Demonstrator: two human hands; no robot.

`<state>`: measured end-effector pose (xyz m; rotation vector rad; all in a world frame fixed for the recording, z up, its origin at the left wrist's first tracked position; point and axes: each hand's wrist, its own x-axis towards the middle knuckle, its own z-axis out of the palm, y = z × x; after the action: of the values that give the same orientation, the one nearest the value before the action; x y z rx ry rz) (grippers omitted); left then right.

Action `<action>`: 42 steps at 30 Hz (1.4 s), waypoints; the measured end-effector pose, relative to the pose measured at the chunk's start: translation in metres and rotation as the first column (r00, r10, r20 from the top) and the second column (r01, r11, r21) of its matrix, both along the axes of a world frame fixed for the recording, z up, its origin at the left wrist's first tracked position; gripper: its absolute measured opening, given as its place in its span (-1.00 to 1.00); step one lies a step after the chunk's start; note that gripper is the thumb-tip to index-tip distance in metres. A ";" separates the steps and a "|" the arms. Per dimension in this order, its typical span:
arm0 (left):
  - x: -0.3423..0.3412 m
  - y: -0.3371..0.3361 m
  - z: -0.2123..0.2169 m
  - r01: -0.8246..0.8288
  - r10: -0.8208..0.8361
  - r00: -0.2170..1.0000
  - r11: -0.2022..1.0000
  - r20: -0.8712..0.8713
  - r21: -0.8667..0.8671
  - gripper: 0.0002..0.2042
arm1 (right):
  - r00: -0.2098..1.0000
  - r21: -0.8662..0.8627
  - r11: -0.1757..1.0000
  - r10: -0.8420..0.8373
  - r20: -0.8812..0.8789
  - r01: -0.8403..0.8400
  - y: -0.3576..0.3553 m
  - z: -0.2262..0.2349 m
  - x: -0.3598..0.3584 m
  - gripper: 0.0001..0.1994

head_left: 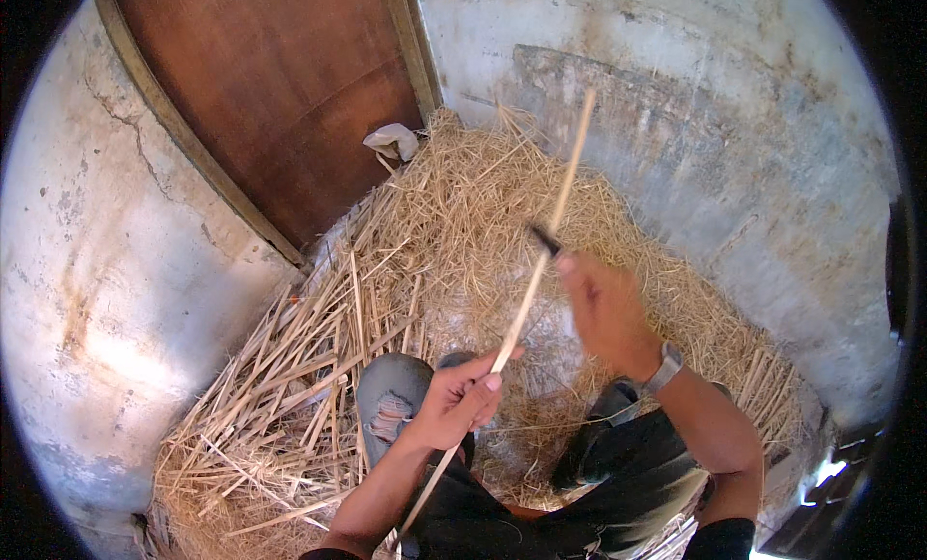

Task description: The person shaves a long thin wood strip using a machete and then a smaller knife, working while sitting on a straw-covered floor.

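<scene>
A long, pale strip of split bamboo or wood [529, 299] slants up and away from my lap, its far end in the air. My left hand [462, 401] is closed around its lower part, above my knee. My right hand [608, 309], wearing a wristwatch [665, 368], is closed on a knife with a dark blade [545, 239]. The blade lies across the strip, partway along it; the knife's handle is hidden in my fist. Some motion blurs the right hand.
Thin shavings [483, 188] heap along the wall and around my feet. Many split strips [319, 367] lie piled at the left, and a short bundle [763, 391] at the right. A brown door [270, 87] stands behind, with a white bag [394, 140] at its foot.
</scene>
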<state>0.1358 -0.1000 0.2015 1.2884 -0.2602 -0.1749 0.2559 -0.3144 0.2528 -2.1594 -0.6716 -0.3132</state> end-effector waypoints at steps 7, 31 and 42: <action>-0.002 0.004 -0.001 0.097 -0.098 0.993 0.995 -0.070 -0.016 -0.54 | 0.985 -0.072 0.982 0.173 0.005 -0.172 0.024 -0.019 -0.050 -0.69; 0.008 0.007 -0.001 0.155 -0.160 0.986 0.981 -0.039 -0.113 -0.59 | 0.977 0.014 0.981 0.196 -0.083 -0.195 0.011 -0.013 -0.036 -0.76; 0.005 0.009 0.009 0.133 -0.139 0.988 0.987 -0.072 -0.088 -0.56 | 0.998 0.016 0.999 0.033 0.055 -0.034 0.014 -0.013 -0.021 -0.80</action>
<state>0.1405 -0.0912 0.2107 1.1794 -0.2865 -0.3269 0.2350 -0.3005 0.2395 -2.1275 -0.7325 -0.3606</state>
